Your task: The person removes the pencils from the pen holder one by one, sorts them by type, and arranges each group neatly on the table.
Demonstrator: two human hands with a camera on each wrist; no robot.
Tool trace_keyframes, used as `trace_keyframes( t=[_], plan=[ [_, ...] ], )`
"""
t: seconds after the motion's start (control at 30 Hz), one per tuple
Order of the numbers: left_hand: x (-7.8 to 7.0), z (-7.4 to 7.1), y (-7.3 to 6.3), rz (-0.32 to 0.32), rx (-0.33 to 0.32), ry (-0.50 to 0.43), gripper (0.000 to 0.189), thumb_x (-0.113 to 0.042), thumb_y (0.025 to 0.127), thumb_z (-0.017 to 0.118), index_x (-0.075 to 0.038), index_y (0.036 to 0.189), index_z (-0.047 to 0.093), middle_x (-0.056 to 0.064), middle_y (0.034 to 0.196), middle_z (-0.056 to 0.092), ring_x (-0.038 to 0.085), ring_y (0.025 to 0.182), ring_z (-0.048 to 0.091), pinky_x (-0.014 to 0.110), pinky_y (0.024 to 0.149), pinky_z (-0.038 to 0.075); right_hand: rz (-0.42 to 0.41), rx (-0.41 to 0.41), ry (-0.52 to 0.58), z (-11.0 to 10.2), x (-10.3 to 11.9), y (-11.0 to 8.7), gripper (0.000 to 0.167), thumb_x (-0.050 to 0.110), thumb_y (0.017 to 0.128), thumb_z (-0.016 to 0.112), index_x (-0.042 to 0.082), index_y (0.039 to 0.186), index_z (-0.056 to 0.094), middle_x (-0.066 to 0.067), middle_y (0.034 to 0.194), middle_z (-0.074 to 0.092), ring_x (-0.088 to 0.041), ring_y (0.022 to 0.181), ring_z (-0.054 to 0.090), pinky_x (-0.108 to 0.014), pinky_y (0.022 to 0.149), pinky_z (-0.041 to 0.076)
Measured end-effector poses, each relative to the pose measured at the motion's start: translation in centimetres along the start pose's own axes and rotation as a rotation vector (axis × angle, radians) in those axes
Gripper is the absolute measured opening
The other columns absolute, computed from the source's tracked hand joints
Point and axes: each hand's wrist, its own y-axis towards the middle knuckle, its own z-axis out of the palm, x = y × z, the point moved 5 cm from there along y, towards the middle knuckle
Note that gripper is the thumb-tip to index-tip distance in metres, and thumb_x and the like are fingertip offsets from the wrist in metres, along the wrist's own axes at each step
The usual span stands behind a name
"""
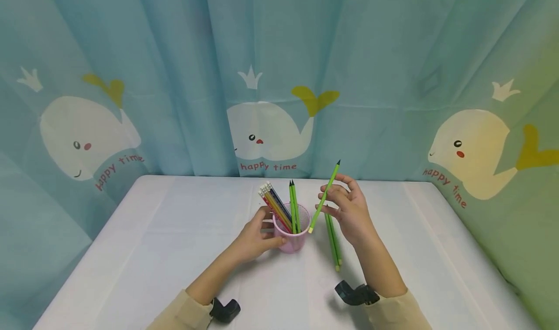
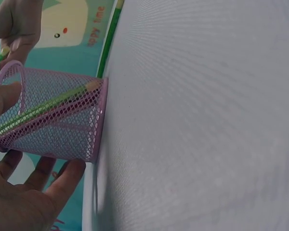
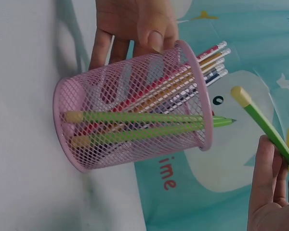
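Observation:
My left hand point(image 1: 252, 240) grips a pink mesh pencil cup point(image 1: 294, 243) at its side, thumb at the front and fingers behind. Several striped pencils point(image 1: 277, 205) lean left in the cup with white eraser ends up. Beside them stand two green pencils point(image 1: 295, 212), points up and yellowish ends at the bottom. Right of the cup, my right hand point(image 1: 351, 211) pinches another green pencil point(image 1: 328, 187). Its dark point is up; its pale-yellow end point(image 3: 241, 95) hangs just outside the rim in the head view.
More green pencils point(image 1: 333, 245) lie side by side on the white table point(image 1: 166, 252), below my right hand. A blue curtain point(image 1: 375, 68) with whale prints hangs behind the table's far edge. Black straps point(image 1: 357, 293) sit on both wrists.

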Motion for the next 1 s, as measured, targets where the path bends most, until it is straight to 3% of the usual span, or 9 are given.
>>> trace_keyframes(
  t=[0.6,1.0],
  plan=[
    [0.1,0.0,-0.1,-0.007,0.003,-0.017,0.073,-0.011,0.082,0.08,-0.007,0.142,0.038,0.019,0.133,0.051,0.039,0.122,0.057,0.044,0.099,0.055,0.062,0.033,-0.141,-2.1,-0.6,0.6,0.046,0.002,0.096,0.059,0.013,0.138,0.043,0.004,0.097,0.067,-0.013,0.092,0.067,-0.029,0.07,0.06],
    [0.1,0.0,0.0,-0.001,0.004,-0.017,0.072,-0.012,0.083,0.08,-0.008,0.142,0.039,0.019,0.134,0.051,0.038,0.122,0.058,0.044,0.099,0.055,0.058,0.056,-0.232,-3.3,-0.7,0.9,0.044,0.006,0.097,0.06,0.011,0.138,0.044,0.006,0.092,0.063,-0.011,0.103,0.066,-0.033,0.074,0.062]
  ],
)
